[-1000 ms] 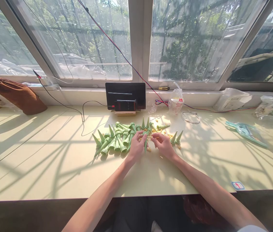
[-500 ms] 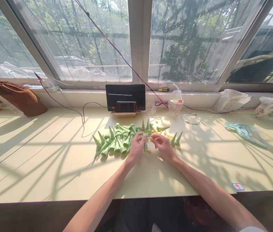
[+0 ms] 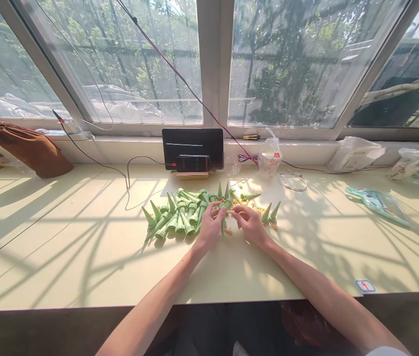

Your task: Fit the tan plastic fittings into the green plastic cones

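My left hand (image 3: 210,225) is closed around a green plastic spike (image 3: 223,225), which points down toward the table. Between the fingertips of my right hand (image 3: 252,224) is a small yellow peg-like piece (image 3: 229,212), its end against the spike. Left of my hands lies a heap of similar green cone-shaped spikes (image 3: 179,217), some standing with their points up. Small yellow pieces (image 3: 236,198) are scattered behind my hands. Two more green spikes (image 3: 270,213) stand to the right of my right hand.
A dark tablet (image 3: 193,141) with a phone (image 3: 193,163) before it leans at the window ledge. Right of it are a bagged cup (image 3: 269,157), a coiled wire (image 3: 292,181) and teal plastic parts (image 3: 378,205). A brown pouch (image 3: 34,151) stands at left.
My two hands stay nearly in place, still holding the spike and the yellow piece. Another person's hand at the right edge has mostly moved out of view.
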`<state>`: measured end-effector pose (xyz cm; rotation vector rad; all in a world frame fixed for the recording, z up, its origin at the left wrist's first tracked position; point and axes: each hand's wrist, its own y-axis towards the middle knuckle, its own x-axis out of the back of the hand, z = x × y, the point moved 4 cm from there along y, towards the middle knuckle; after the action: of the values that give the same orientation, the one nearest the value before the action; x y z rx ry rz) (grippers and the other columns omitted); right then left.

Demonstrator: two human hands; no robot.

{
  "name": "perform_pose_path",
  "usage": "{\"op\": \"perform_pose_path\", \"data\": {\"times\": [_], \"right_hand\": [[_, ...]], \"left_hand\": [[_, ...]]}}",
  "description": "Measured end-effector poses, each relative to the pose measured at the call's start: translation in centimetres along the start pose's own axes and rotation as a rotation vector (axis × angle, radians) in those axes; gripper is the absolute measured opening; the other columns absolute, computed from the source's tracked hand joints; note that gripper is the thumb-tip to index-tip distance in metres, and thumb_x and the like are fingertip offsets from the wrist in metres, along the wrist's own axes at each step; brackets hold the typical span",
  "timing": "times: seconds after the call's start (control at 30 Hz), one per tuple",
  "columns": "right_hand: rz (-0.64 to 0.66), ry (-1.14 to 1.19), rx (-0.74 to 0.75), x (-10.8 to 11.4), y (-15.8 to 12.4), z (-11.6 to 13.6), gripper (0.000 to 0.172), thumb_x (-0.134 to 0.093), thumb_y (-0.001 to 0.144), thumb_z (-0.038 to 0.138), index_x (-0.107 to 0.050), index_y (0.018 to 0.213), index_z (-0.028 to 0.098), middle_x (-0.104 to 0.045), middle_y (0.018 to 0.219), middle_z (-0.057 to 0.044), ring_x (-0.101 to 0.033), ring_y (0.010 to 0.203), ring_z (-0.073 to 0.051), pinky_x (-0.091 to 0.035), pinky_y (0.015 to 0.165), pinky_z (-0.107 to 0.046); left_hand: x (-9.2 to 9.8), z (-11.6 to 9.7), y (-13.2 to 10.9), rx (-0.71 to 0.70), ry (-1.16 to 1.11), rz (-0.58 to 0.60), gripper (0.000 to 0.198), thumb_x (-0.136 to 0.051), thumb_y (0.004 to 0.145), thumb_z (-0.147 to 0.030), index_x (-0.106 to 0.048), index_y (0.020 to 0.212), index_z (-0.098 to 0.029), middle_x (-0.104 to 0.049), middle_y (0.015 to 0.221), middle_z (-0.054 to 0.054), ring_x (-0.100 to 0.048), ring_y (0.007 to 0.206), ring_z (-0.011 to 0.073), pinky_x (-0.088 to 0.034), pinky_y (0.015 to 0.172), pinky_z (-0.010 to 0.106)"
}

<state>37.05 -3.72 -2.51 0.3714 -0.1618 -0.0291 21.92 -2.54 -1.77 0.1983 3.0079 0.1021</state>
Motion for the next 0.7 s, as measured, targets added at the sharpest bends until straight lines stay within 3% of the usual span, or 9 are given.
{"op": "perform_pose_path", "data": {"times": [0.37, 0.7], "right_hand": [[-0.030, 0.089, 0.018, 0.06, 0.09, -0.24, 0.023, -0.069, 0.085, 0.041, -0.069, 0.093, 0.019, -0.066, 0.090, -0.005, -0.055, 0.053, -0.011, -0.049, 0.048, -0.027], [-0.015, 0.029, -0.014, 0.05, 0.06, -0.03, 0.029, -0.064, 0.087, 0.047, -0.066, 0.091, 0.018, -0.068, 0.085, -0.005, -0.055, 0.048, -0.011, -0.046, 0.047, -0.028]], "left_hand": [[-0.14, 0.24, 0.19, 0.040, -0.080, 0.004, 0.045, -0.071, 0.079, -0.053, -0.053, 0.103, -0.019, -0.059, 0.069, -0.004, -0.054, 0.045, 0.0086, -0.045, 0.043, 0.022], [-0.12, -0.06, 0.03, 0.007, -0.045, -0.002, 0.044, -0.069, 0.080, -0.051, -0.053, 0.106, -0.020, -0.060, 0.072, -0.004, -0.054, 0.046, 0.0075, -0.046, 0.044, 0.021]]}}
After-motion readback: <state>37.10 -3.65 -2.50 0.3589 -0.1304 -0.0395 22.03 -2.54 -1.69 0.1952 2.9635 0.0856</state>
